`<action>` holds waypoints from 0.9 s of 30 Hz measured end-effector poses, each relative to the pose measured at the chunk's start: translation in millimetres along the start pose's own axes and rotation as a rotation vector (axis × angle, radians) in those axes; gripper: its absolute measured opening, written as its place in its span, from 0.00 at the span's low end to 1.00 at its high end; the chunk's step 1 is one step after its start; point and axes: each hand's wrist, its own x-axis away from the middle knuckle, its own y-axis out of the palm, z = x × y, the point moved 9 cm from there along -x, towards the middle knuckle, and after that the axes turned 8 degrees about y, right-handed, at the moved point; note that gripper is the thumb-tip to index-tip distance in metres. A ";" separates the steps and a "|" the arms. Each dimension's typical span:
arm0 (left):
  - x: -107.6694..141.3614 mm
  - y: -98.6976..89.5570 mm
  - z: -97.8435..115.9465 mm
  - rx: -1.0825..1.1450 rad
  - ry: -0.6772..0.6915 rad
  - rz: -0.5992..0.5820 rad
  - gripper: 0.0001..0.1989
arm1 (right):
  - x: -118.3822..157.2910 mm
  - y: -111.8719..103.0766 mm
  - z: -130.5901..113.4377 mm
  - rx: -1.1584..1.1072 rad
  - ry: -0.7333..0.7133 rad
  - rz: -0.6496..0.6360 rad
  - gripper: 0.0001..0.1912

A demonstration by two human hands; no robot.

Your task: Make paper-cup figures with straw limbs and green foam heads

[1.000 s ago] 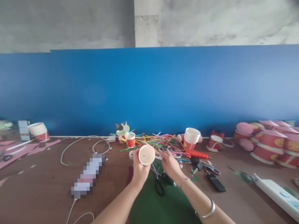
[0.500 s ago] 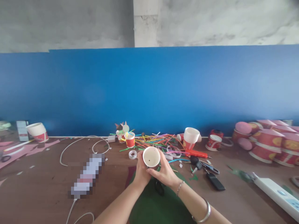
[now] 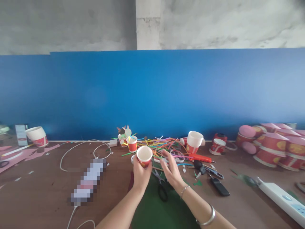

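Note:
My left hand [image 3: 141,175] is closed around a red and white paper cup [image 3: 144,155], its open mouth tilted toward me. Apart from the cup, to its right, my right hand [image 3: 172,169] has its fingers stretched out and holds nothing. Black-handled scissors [image 3: 162,190] lie between my forearms on green paper [image 3: 152,213]. Beyond the hands spreads a heap of coloured pipe cleaners [image 3: 164,144]. Just behind the held cup stands a small decorated paper cup [image 3: 132,144], and a tape roll [image 3: 132,159] is partly hidden by my left hand.
A phone-like blurred object [image 3: 88,180] with a white cable lies left. Right are a red-handled tool [image 3: 200,158], keys [image 3: 199,166], a black fob [image 3: 219,186] and a white power strip [image 3: 282,198]. Stacked red cups [image 3: 269,156] stand far right, before a blue partition [image 3: 152,95].
My right hand has let go of the cup and moved slightly right, fingers extended. The cup has shifted left in my left hand, uncovering the scissors.

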 end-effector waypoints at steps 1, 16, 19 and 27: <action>-1.1 -8.6 -4.6 -0.054 -0.010 0.083 0.28 | -3.1 -8.0 6.2 0.015 0.038 0.064 0.21; 15.1 -25.5 46.9 -0.318 0.483 0.274 0.37 | -49.1 -26.6 37.7 0.578 0.173 0.069 0.11; 32.1 -1.1 78.1 -0.244 0.774 -0.016 0.23 | -61.6 -10.2 32.8 0.704 0.143 -0.019 0.12; 48.3 37.3 75.9 -0.206 0.837 -0.416 0.12 | -81.6 13.1 32.1 0.749 0.045 -0.031 0.12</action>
